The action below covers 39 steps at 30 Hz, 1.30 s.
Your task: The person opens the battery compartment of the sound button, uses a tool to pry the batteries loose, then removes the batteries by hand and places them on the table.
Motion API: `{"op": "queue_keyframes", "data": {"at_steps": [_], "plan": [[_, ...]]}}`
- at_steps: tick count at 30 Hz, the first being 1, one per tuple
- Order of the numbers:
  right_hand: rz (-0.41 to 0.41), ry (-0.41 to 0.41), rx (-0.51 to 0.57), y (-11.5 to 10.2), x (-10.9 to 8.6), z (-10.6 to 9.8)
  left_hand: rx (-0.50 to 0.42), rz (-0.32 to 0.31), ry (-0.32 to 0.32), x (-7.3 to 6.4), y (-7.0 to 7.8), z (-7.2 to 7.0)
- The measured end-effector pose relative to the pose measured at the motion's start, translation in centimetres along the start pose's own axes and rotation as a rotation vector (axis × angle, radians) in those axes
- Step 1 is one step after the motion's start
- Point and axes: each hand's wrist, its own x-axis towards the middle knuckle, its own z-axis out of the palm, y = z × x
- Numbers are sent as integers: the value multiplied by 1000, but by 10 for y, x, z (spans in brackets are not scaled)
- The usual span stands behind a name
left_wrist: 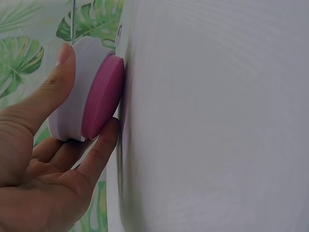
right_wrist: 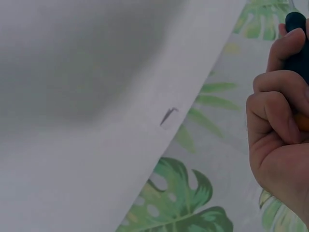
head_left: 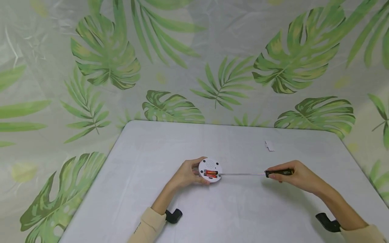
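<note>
My left hand (head_left: 186, 173) grips a round white battery-powered device (head_left: 208, 164) by its left edge. Its holed face is turned up, showing red batteries (head_left: 210, 173) in an uncovered compartment. In the left wrist view, the device (left_wrist: 104, 99) has a pink underside close to the tabletop; whether it touches cannot be made out. My right hand (head_left: 296, 173) holds a screwdriver (head_left: 243, 174) by its dark handle, the long metal shaft lying level. Its tip meets the device at the compartment's right end. In the right wrist view, curled fingers wrap the screwdriver handle (right_wrist: 295, 65).
A small white flat piece (head_left: 270, 146) lies on the white table (head_left: 152, 145), toward the back right. Black wrist mounts (head_left: 174, 216) stick out beside both forearms. Leaf-patterned cloth (head_left: 225, 84) hangs behind the table's far edge.
</note>
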Motion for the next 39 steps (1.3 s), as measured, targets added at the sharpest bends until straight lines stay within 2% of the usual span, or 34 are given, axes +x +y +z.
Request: {"op": "queue_keyframes", "data": {"at_steps": [4,14,21,25,28,31,35,39], "plan": [[-35,-19,-31,-6,4,1,11,-4,5,0,0,0],[-55,-42,-154,-27,15,-3,38,-1,16,0,0,0],[-29,-30,-367,-71,23,-4,54,7,21,-1,-1,-1],[-85,-27,-507,-93,29,-4,71,19,35,-2,-2,-1],[-122,-24,-564,-96,32,-4,80,21,40,-3,-2,-1],[-117,-32,-550,-91,32,-6,78,17,35,-3,-1,-1],[-88,-50,-448,-78,29,-6,73,11,30,-3,1,0],[-75,-31,-364,-62,26,-4,68,14,27,-2,2,0]]}}
